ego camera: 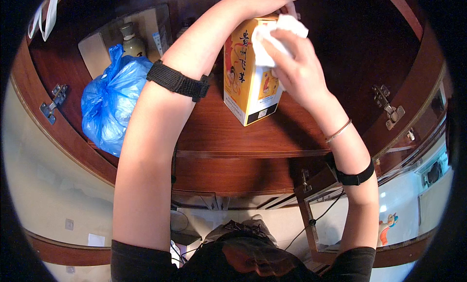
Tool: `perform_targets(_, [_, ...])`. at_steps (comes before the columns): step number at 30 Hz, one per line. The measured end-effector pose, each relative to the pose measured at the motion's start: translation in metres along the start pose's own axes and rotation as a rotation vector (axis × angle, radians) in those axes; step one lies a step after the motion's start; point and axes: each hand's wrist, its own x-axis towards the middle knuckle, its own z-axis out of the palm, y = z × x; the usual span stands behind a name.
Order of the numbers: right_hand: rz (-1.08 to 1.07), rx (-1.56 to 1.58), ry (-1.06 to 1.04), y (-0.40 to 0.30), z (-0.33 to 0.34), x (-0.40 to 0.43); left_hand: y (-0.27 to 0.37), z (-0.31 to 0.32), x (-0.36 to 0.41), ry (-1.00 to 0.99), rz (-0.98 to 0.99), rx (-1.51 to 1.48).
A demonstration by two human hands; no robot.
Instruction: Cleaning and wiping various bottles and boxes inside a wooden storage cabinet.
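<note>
A tall yellow and white liquor carton (239, 77) stands upright on the reddish-brown wooden shelf (215, 132) of a cabinet. My right hand (301, 67) holds a white cloth or tissue (268, 45) against the carton's right face, near its top. Behind the carton's top edge, my left hand (284, 1) reaches over from the left; its fingers are partly hidden, so its contact with the carton cannot be told. Black straps are around both forearms.
On the shelf's left sits a knotted blue plastic bag (113, 103). Behind it are a glazed ceramic bottle (131, 41) and an open cardboard box (96, 52). Metal hinges (53, 103) are on both cabinet sides. A glass-paned door (321, 223) stands open below right, with a black cable nearby.
</note>
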Motion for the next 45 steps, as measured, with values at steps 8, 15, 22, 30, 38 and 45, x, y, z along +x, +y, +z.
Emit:
perform_targets(8, [-0.067, 0.047, -0.163, -0.030, 0.014, -0.033, 0.008, 0.003, -0.006, 0.019, -0.002, 0.012])
perform_targets(15, [-0.214, 0.256, -0.488, -0.039, 0.008, -0.067, 0.006, 0.002, -0.003, -0.053, -0.022, -0.041])
perform_targets(22, [-0.302, 0.252, -0.612, -0.034, 0.004, -0.065, 0.003, 0.000, -0.004, -0.085, -0.005, -0.108])
perform_targets(30, [0.121, 0.328, -0.100, 0.010, -0.017, 0.004, 0.013, 0.000, -0.013, -0.019, 0.041, 0.009])
perform_targets(38, [0.027, 0.361, -0.410, -0.024, 0.001, -0.040, 0.012, 0.002, -0.010, -0.058, -0.017, -0.070])
perform_targets(45, [-0.027, 0.220, -0.366, -0.005, -0.010, -0.018, 0.007, 0.002, -0.004, -0.053, -0.023, -0.074])
